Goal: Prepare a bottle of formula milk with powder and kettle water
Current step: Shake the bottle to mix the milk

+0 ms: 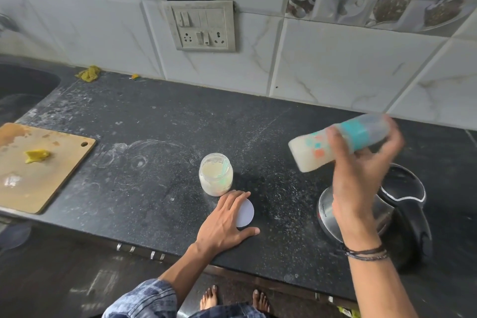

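Milky-white liquid fills the lower part of the bottle, so powder & water both look to be in already. The bottle is up in the air over the right side of the surface, lying nearly sideways, with its teal collar & clear cap end toward the wall and its base toward the jar side. The right hand holds it, fingers wrapped round the collar end. Bottle & hand are blurred, so the step in hand is prob. the mixing shake. Can't tell if the cap is fully tight.

The left hand lies flat on the surface near the front edge, fingers straight & gripping nothing, partly over the white lid. The powder jar stands just behind it, open, w/ a pale scoop inside. The kettle sits below the right forearm, lid down.

Done, as far as shown: powder dosed, water poured, bottle closed. Left to do: finish mixing, set the bottle down, put the lid back on the jar; the left hand is well placed for that. A loose cap could leak during the shake.

Far left: wooden cutting board w/ a yellow scrap, & the sink edge.
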Tool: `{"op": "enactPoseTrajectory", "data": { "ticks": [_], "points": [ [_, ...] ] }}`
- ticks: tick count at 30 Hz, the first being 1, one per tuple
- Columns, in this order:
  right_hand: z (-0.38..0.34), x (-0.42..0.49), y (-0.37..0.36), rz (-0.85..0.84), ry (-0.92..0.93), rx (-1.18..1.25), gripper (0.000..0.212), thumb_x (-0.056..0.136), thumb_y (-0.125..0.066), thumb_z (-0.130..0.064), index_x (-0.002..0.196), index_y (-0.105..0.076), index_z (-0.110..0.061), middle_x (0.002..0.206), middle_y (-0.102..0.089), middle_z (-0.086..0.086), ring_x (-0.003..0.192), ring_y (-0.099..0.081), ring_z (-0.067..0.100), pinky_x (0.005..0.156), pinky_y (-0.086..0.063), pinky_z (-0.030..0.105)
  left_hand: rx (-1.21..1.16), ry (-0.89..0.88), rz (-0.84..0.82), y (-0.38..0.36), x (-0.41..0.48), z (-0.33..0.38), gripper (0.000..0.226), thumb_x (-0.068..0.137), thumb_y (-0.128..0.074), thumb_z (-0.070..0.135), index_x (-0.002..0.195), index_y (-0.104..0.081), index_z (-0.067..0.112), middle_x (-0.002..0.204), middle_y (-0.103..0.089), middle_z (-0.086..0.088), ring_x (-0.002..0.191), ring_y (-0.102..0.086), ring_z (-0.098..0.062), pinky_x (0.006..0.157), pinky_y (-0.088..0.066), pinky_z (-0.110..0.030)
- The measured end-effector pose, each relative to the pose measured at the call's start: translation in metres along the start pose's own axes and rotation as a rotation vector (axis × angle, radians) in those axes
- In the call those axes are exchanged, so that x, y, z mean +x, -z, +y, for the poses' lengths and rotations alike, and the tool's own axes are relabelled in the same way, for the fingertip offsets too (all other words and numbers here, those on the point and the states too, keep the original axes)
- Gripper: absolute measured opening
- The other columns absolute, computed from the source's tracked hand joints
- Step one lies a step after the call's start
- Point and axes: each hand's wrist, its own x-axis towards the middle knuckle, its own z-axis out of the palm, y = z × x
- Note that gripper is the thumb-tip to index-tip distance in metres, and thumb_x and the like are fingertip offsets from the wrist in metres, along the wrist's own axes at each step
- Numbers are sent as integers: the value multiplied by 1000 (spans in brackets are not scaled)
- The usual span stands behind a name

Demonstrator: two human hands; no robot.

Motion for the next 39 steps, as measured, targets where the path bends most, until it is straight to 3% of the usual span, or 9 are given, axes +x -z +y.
{"op": "enactPoseTrajectory", "data": {
  "ticks": [4, 9, 14, 18, 22, 27, 31, 35, 39],
  "points": [
    [-5, 7, 1, 207, 91, 154, 83, 91, -82, -22, 149, -23, -15, 143, -51, 9, 115, -67, 15, 90, -61, 51, 6, 11, 4, -1, 1, 0, 102, 80, -57, 85, 159, -27, 27, 159, -31, 10, 149, -17, -9, 120, -13, -22],
    [-4, 1, 2, -8, -9, -5, 78, 85, -84, -10, 145, -33, -14, 129, -59, 7, 101, -68, 11, 88, -59, 33, -7, 2, -4, -1, 0, 0, 101, 80, -56, 86, 158, -28, 28, 158, -32, 10, 149, -20, -9, 121, -20, -27],
    [-5, 5, 5, 184, 12, 136, 82, 90, -83, -20, 149, -25, -16, 140, -56, 10, 116, -67, 18, 95, -59, 53, 8, 13, -5, -1, 0, 0, 100, 81, -55, 87, 158, -27, 29, 158, -31, 10, 149, -19, -9, 122, -20, -29],
    [-4, 1, 4, 19, -65, 1, 76, 84, -85, -9, 142, -37, -20, 122, -66, -1, 99, -69, 10, 85, -59, 32, -1, 7, -13, 0, -1, 0, 101, 80, -53, 88, 158, -26, 30, 159, -31, 11, 149, -19, -9, 121, -21, -29],
    [-11, 11, 9, 272, 50, 154, 81, 90, -82, -24, 149, -27, -18, 133, -63, 0, 113, -70, 15, 90, -61, 49, 2, 15, 5, 0, 0, 2, 99, 80, -58, 85, 157, -28, 29, 158, -32, 12, 148, -20, -8, 119, -16, -23],
    [2, 0, 5, 34, -92, 4, 76, 86, -84, -12, 144, -36, -18, 135, -57, 17, 103, -68, 14, 90, -60, 42, -7, 3, -6, 2, -1, 1, 99, 81, -57, 85, 157, -27, 29, 157, -32, 12, 148, -21, -7, 120, -15, -21],
    [1, 0, 7, 249, -3, 147, 84, 89, -84, -26, 149, -26, -18, 142, -51, 8, 115, -68, 16, 93, -60, 53, -5, 20, 2, 1, 0, 2, 100, 80, -59, 84, 157, -27, 30, 158, -31, 13, 147, -20, -7, 117, -10, -16],
    [8, -8, 2, 57, -128, 35, 83, 85, -87, -15, 147, -32, -16, 137, -56, 19, 109, -67, 17, 101, -54, 61, -15, 10, -5, 2, -1, 1, 100, 80, -58, 84, 158, -27, 29, 158, -31, 13, 148, -20, -7, 120, -16, -21],
    [4, -3, 4, 190, -8, 123, 85, 90, -84, -21, 151, -24, -16, 141, -52, 12, 113, -68, 17, 95, -58, 60, -11, 14, 4, 2, 0, 3, 100, 81, -59, 84, 158, -27, 29, 158, -32, 12, 148, -20, -7, 119, -16, -22]
  ]
}}
